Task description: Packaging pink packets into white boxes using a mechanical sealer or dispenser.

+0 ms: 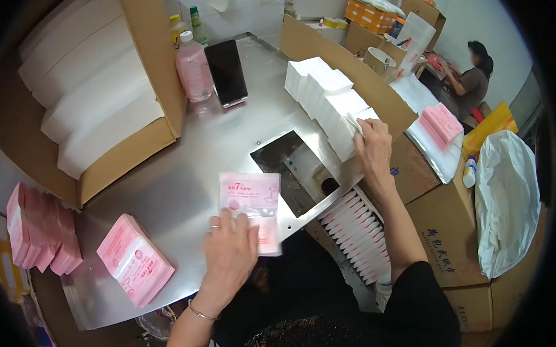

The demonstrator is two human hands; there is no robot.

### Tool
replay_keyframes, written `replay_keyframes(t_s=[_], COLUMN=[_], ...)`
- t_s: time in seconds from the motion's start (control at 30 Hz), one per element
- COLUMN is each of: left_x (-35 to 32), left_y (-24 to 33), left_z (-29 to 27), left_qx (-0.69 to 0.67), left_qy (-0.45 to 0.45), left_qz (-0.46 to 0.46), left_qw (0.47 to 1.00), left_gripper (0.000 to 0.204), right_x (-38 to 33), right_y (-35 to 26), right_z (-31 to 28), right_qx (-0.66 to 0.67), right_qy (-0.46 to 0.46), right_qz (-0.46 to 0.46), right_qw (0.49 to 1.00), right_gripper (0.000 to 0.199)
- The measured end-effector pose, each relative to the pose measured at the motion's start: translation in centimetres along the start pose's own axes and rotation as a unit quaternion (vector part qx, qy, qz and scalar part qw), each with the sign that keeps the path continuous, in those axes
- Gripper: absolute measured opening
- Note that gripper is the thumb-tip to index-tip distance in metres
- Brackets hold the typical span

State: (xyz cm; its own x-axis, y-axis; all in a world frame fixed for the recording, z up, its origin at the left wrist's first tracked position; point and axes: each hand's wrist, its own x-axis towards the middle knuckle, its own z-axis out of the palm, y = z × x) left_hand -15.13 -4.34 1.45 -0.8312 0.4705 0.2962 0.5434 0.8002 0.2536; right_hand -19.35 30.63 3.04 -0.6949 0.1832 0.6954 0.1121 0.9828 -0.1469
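Observation:
My left hand lies flat on a pink and white plastic pouch on the steel table, fingers spread over its near end. My right hand reaches to a row of white folded tissue stacks and pinches the top sheets of the nearest stack. Between both hands a dark rectangular opening of a sealing machine is set into the table. A stack of the same pink pouches lies at the table's left near corner.
A large cardboard box of white tissue stacks stands at the back left. A pink bottle and a black phone stand behind. Filled white packs sit in a box below. More pink pouches lie left. Another person sits at far right.

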Motion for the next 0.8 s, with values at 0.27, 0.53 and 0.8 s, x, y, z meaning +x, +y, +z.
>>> replay_keyframes(t_s=[0.27,0.53,0.8], left_x=[-0.7,-0.9,-0.6], left_y=[0.4,0.0,-1.0], left_z=[1.0,1.3,-0.3], left_qx=[-0.063,-0.068,-0.087], left_qy=[0.048,0.036,0.03], left_qz=[0.055,0.08,0.042], left_qw=[0.995,0.994,0.995], left_gripper=[0.033,0.04,0.079], right_x=[0.9,-0.3,-10.0], right_y=[-0.5,-1.5,-16.6], right_z=[-0.3,0.2,0.3], right_qx=[0.042,0.033,0.238], right_qy=[-0.029,0.03,-0.131], right_qz=[0.026,-0.066,-0.342], right_qw=[0.998,0.997,0.9], right_gripper=[0.018,0.032,0.029])
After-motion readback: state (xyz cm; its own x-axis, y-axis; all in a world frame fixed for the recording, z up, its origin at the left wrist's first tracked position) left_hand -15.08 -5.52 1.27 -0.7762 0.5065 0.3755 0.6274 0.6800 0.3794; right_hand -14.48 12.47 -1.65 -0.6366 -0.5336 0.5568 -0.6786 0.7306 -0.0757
